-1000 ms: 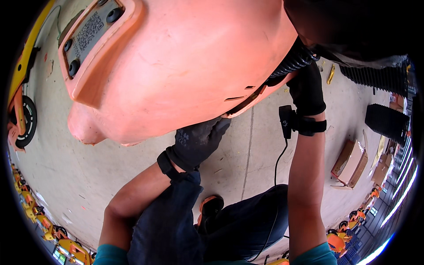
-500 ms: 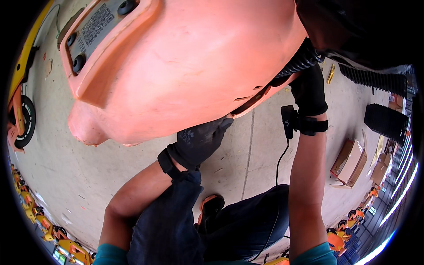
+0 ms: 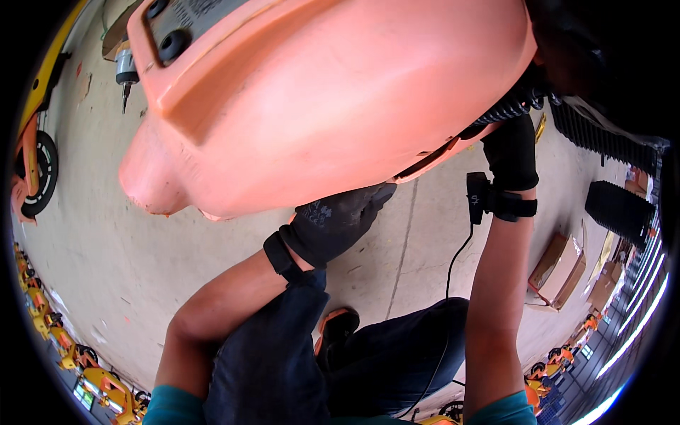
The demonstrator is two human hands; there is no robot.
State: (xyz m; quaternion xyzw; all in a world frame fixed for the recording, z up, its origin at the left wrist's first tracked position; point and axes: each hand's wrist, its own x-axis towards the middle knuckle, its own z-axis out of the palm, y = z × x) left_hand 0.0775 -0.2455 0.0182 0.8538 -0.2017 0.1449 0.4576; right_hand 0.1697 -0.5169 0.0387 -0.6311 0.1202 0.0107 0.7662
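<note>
A large faded-orange plastic body panel [image 3: 333, 106], part of what looks like a scooter, fills the top middle of the view. My left hand [image 3: 340, 219], in a dark glove, is closed on its lower edge, with part of the fingers hidden under the panel. A narrow gap [image 3: 428, 161] runs along that edge, right of the left hand. My right hand [image 3: 511, 152], in a black glove, reaches up behind the panel's right end. Its fingers are hidden there, close to a black corrugated tube [image 3: 513, 106].
A power screwdriver [image 3: 126, 74] shows beyond the panel at the left. A cable [image 3: 448, 273] hangs from my right wrist strap. On the concrete floor lies an open cardboard box [image 3: 558, 273] at right. A wheel [image 3: 44, 173] stands far left, and yellow scooters [image 3: 106, 389] line the rim.
In view, the panel has shifted right and tilted a little, and both hands have shifted right with it. The power screwdriver has come into sight beyond its left end.
</note>
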